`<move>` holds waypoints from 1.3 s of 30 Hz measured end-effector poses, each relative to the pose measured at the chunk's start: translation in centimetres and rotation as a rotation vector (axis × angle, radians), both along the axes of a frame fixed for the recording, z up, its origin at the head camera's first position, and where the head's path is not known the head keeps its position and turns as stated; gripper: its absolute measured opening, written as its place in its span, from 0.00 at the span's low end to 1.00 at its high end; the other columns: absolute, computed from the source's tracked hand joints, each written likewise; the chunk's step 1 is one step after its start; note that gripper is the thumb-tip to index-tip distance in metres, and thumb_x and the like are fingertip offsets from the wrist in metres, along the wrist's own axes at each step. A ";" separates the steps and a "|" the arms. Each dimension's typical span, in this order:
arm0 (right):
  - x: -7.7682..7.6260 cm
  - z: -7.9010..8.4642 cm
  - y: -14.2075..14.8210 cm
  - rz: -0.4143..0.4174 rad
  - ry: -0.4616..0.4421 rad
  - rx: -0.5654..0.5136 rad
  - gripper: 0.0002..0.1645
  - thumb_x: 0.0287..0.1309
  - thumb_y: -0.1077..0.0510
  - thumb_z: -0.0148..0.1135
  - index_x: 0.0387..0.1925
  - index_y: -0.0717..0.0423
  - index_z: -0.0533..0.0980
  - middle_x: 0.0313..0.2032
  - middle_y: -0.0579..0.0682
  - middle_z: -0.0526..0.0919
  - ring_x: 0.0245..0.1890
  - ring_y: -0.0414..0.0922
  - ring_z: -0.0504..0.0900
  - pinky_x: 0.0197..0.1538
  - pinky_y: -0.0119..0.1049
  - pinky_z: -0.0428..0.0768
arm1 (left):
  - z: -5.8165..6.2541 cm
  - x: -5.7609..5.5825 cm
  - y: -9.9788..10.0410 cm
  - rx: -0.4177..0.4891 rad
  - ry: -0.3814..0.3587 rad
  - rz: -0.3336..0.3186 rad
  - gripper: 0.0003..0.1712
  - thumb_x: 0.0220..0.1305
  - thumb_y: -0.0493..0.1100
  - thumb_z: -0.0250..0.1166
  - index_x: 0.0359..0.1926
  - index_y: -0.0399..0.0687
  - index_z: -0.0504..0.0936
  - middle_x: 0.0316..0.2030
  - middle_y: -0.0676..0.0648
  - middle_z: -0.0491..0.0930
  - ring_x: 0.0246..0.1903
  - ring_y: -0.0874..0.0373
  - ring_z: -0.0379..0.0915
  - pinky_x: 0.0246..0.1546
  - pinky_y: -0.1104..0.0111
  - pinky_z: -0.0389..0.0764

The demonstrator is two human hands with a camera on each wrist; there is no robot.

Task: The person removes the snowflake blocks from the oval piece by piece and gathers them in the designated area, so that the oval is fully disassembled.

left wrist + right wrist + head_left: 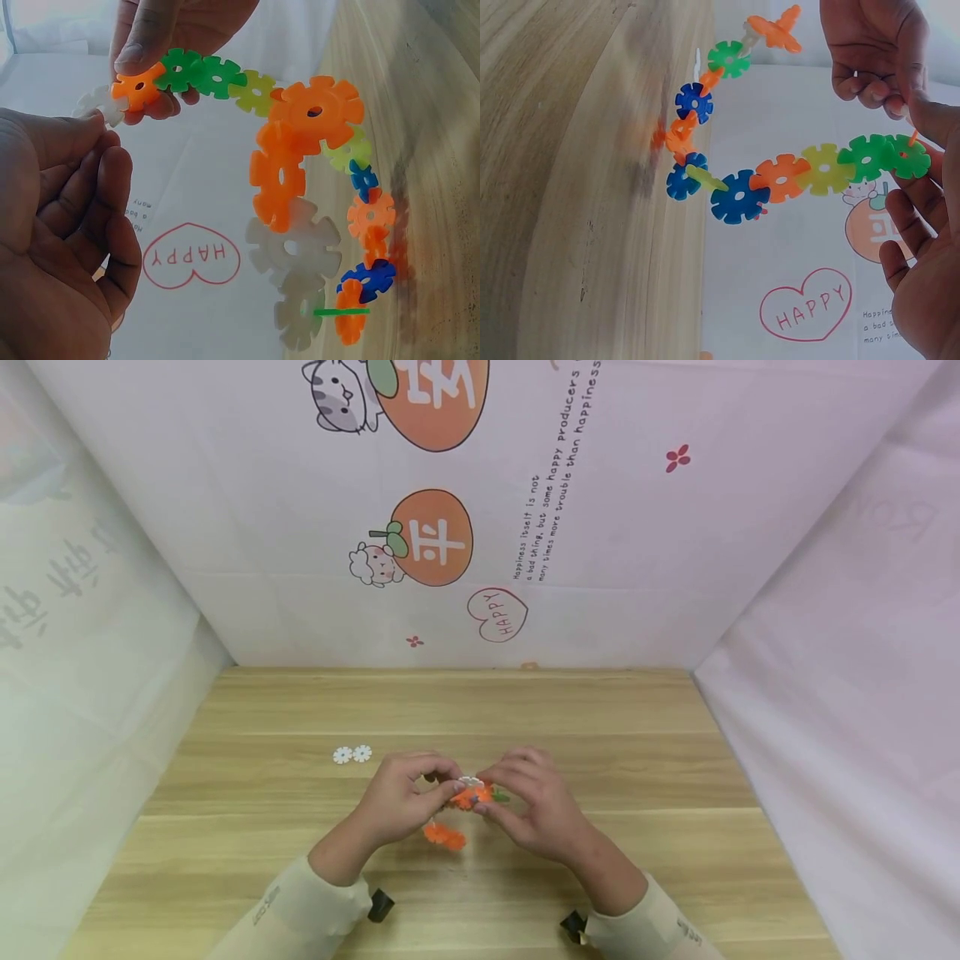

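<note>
On the tabletop (247, 768) to your left lie two white snowflake discs (342, 755), side by side and not joined to the chain. Your left hand (405, 802) has a pinching grip on a pale snowflake disc (106, 97). From there the chain (795, 174) of orange, green, yellow, blue and pale discs runs down toward the tabletop. Much of the linking looks done; you can't tell whether the pale disc is fully slotted into its orange neighbour (150, 84), which your right hand (536, 806) pinches.

As for writing, the left cloth (67, 568) carries faint characters you can't make out. Your backdrop's orange fruits (416, 547) bear white Chinese characters, the heart (498, 628) reads "HAPPY", and beside it runs "Happiness itself is not a bad thing". Your sleeve (300, 914) lettering is too small to read.
</note>
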State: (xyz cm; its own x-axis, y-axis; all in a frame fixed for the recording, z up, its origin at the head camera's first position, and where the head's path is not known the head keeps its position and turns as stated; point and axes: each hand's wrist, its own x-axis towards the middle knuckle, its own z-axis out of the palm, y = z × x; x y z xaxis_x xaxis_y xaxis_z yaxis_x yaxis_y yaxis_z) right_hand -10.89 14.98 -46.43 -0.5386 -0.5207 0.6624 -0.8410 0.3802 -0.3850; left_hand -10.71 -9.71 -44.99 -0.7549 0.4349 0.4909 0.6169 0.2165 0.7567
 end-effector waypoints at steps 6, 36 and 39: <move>0.0 0.0 0.0 -0.004 0.000 0.004 0.17 0.64 0.46 0.72 0.49 0.51 0.86 0.46 0.43 0.88 0.51 0.45 0.80 0.58 0.48 0.72 | 0.0 0.1 0.0 0.010 -0.002 -0.008 0.04 0.67 0.36 0.72 0.37 0.50 0.88 0.33 0.57 0.86 0.32 0.62 0.78 0.37 0.64 0.81; -0.2 -0.3 1.5 -0.033 -0.014 -0.015 0.19 0.60 0.50 0.76 0.50 0.54 0.85 0.46 0.43 0.88 0.49 0.45 0.80 0.56 0.46 0.73 | 0.4 -0.8 -6.3 -0.039 -0.342 0.423 0.10 0.68 0.50 0.72 0.44 0.50 0.89 0.38 0.53 0.87 0.37 0.53 0.82 0.34 0.67 0.84; -0.1 -0.2 1.6 -0.037 -0.012 -0.014 0.19 0.59 0.51 0.76 0.50 0.53 0.85 0.46 0.43 0.88 0.49 0.45 0.80 0.56 0.45 0.73 | 0.1 -1.0 -6.9 -0.040 -0.369 0.448 0.12 0.68 0.51 0.72 0.45 0.50 0.88 0.38 0.52 0.87 0.37 0.53 0.83 0.36 0.68 0.84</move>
